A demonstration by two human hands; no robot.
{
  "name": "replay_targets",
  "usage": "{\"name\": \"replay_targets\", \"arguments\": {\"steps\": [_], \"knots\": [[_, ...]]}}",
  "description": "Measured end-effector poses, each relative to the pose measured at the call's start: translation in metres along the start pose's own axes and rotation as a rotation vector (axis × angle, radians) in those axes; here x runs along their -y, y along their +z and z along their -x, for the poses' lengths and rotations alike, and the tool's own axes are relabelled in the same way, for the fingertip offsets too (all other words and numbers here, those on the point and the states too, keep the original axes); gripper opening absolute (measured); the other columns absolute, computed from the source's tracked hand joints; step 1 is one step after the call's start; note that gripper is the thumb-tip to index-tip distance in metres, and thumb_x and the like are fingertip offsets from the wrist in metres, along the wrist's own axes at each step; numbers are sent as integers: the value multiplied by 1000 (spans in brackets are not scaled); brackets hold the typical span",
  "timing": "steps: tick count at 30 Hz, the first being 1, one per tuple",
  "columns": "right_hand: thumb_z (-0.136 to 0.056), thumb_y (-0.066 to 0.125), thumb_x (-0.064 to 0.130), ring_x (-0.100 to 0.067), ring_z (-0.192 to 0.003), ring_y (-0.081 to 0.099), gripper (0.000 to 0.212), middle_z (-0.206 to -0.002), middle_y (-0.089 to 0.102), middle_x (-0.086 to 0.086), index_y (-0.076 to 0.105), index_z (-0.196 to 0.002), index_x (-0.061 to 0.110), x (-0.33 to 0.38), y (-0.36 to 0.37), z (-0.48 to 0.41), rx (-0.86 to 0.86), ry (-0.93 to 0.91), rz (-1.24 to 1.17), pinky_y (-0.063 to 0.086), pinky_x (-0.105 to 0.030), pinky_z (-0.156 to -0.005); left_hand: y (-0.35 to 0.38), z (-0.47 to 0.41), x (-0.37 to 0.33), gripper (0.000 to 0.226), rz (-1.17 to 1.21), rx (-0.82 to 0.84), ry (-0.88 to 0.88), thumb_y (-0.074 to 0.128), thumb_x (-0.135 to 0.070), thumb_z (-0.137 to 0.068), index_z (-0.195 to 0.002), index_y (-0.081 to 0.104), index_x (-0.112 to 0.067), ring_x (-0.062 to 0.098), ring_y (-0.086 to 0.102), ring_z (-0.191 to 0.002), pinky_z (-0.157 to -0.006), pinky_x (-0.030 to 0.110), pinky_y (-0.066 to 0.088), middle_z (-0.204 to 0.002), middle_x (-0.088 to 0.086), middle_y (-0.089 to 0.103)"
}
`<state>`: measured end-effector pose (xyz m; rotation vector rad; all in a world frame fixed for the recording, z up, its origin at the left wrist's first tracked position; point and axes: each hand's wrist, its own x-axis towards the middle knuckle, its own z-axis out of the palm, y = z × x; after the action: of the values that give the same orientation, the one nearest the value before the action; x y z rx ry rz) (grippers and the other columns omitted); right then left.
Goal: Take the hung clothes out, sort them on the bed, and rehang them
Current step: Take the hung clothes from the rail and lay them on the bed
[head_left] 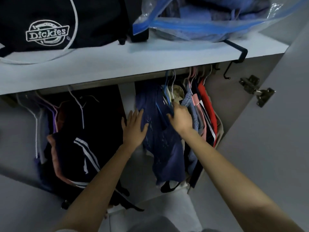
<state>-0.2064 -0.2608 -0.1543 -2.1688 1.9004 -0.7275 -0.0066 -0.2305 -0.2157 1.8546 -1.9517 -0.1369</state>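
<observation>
A dark blue patterned shirt hangs on a blue hanger in the right wardrobe section. My left hand lies flat and open against the shirt's left side. My right hand grips the blue hanger's arm at the shirt's shoulder. To the right hang several more garments: denim, pink and red. Dark clothes with white stripes hang on white hangers in the left section.
A white shelf above the rail carries a black Dickies bag and a clear blue-zipped storage bag. A white divider splits the wardrobe. The open door with a metal hinge stands at the right.
</observation>
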Motion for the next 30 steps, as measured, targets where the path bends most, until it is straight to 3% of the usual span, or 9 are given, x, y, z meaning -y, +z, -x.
{"name": "replay_targets", "arguments": {"steps": [4,7,12,17,20,25,30], "knots": [[-94,59,21,-40,-101,59,26,-106,64,-20,55,-113,3,8,7,-4,27,88,118,47,-40,-68,-2,-18,7,62,51,9,43,42,-45,-102,-157,20,-25,23,12,-152,-121,52,0,-164,4,18],[-93,53,14,-43,-91,61,16,-98,66,-21,58,-103,2,12,5,-8,-11,131,56,38,-36,-61,-8,-30,11,61,99,-6,81,44,-41,-102,-157,21,-24,23,14,-151,-121,52,2,-163,3,22],[-85,50,4,-44,-77,59,6,-84,64,-23,52,-82,7,11,-8,-11,-165,222,-86,35,-34,-58,-11,-46,12,59,199,-74,157,51,-29,-100,-154,30,-19,27,39,-140,-114,59,24,-154,6,41],[-87,58,8,-30,-73,60,7,-81,67,-12,64,-86,5,11,-16,-3,-301,262,-221,37,-31,-59,0,-50,8,60,254,-65,176,54,-29,-98,-153,32,-17,32,46,-133,-110,56,33,-151,7,45],[-88,62,12,-15,-57,44,12,-63,55,1,59,-76,14,7,-28,7,-358,272,-298,31,-28,-54,3,-49,2,63,299,-53,194,56,-30,-99,-154,28,-17,34,45,-132,-111,51,33,-154,4,40],[-85,65,11,-20,-66,50,6,-71,57,1,65,-80,10,-3,-46,48,-336,246,-233,33,-32,-59,14,-56,-8,70,332,-36,225,38,-52,-94,-153,29,-18,34,44,-135,-110,51,36,-153,7,42],[-87,67,17,-18,-71,52,8,-77,58,4,71,-93,13,-18,-59,110,-356,344,-156,34,-30,-63,20,-55,-48,66,310,-79,381,44,-43,-99,-155,26,-14,34,34,-142,-115,52,26,-158,10,33]]}}
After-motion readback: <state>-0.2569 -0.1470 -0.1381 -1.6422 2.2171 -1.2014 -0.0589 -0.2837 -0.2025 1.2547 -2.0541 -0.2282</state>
